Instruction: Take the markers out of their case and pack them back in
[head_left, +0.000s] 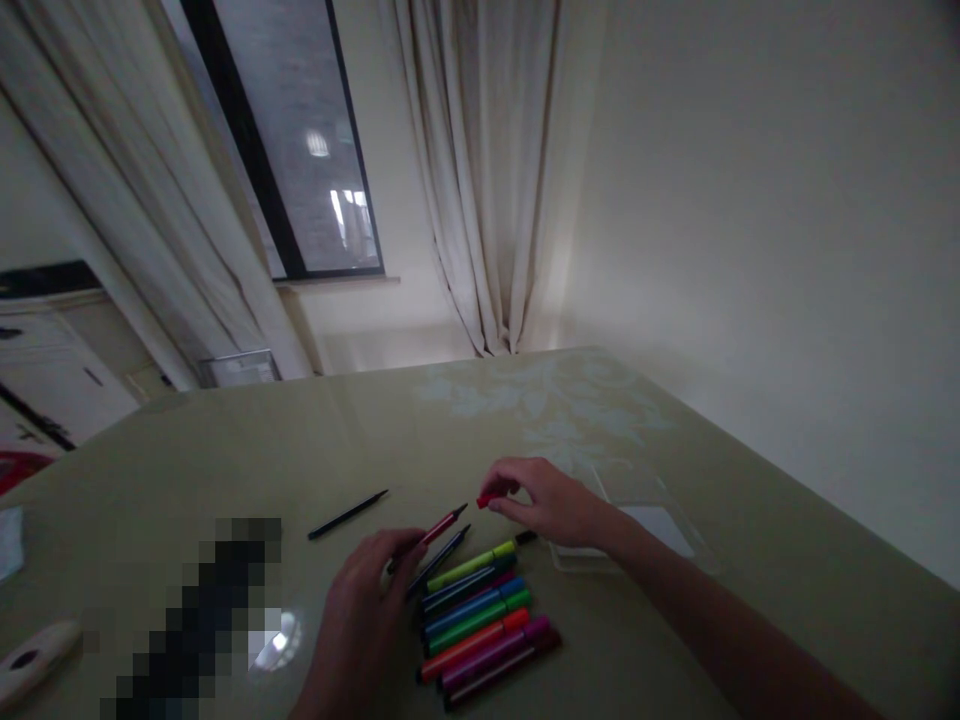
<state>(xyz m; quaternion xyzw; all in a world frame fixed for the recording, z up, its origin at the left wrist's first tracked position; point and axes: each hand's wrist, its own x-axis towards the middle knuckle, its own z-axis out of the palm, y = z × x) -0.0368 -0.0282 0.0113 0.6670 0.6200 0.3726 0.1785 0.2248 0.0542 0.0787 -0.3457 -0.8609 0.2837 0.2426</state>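
My left hand (375, 585) grips a red felt-tip marker (444, 524), its bare dark tip pointing up and to the right. Just past that tip, my right hand (534, 492) pinches a small red marker cap (486, 499) between thumb and fingers; cap and tip are apart. Beside my left hand lies an uncapped dark marker (442, 560). Below my hands several capped markers rest in a slanted row, among them a yellow-green marker (471, 567), a green marker (480, 622), an orange marker (476, 646) and a purple marker (495, 655).
An uncapped black marker (349, 515) lies left of my hands. A small black cap (526, 537) is under my right wrist. A clear plastic case (705, 555) sits behind my right forearm. At the table's left are a pale oval object (41, 655) and a pixelated dark patch.
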